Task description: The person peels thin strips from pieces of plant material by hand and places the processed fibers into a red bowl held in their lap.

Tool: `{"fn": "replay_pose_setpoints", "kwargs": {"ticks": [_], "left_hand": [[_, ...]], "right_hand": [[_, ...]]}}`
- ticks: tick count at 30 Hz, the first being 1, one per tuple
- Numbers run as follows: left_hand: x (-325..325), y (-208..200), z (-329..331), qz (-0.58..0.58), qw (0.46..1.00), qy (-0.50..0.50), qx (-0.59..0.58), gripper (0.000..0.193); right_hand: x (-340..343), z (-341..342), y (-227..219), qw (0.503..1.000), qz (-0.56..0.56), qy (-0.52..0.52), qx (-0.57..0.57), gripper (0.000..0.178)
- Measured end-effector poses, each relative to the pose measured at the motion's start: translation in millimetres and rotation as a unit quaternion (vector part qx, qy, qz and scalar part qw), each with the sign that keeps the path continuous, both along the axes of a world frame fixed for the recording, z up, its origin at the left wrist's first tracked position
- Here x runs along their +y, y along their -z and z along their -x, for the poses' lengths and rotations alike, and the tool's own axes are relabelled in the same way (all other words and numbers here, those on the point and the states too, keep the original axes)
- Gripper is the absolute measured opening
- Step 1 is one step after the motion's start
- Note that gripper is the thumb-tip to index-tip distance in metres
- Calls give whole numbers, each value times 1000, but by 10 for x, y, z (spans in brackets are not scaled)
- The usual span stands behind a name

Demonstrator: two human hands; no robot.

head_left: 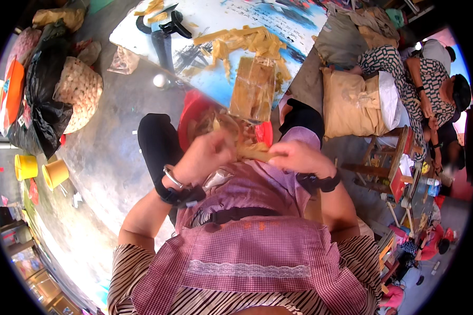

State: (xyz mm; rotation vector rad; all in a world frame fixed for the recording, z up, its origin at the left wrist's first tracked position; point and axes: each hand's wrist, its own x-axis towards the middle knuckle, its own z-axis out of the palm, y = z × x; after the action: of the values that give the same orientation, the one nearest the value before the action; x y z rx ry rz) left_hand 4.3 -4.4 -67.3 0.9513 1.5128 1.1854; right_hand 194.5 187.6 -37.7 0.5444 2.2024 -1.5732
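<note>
Above my lap, my right hand (304, 157) pinches one end of a flat tan strip (256, 153). My left hand (214, 153) is beside the strip's other end, fingers drawn together and smeared by motion; what they hold cannot be made out. Behind both hands, a red basin (191, 109) sits between my knees, with pale brownish pieces inside, partly hidden by my left hand. At the near corner of the low table (299, 39) stands a brown block wrapped in clear plastic (252, 89). Loose tan strips (247, 42) are heaped just beyond it.
A black-handled tool (165, 39) lies on the table's left part. Sacks and a black plastic bag (44, 89) crowd the far left, near two yellow buckets (55, 173). To the right are a tan sack (352, 102), a wooden stool (386, 163) and other people (431, 89).
</note>
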Motion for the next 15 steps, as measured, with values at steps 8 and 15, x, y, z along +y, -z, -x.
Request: {"fn": "replay_pose_setpoints", "kwargs": {"ticks": [8,15], "left_hand": [[662,-405,350,-209,788,-50,577,12],[321,-363,346,-142,909,14,391,19]], "right_hand": [[269,319,0,873,-324,232,280,13],[161,74,-130,978,-39,204,21,19]]}}
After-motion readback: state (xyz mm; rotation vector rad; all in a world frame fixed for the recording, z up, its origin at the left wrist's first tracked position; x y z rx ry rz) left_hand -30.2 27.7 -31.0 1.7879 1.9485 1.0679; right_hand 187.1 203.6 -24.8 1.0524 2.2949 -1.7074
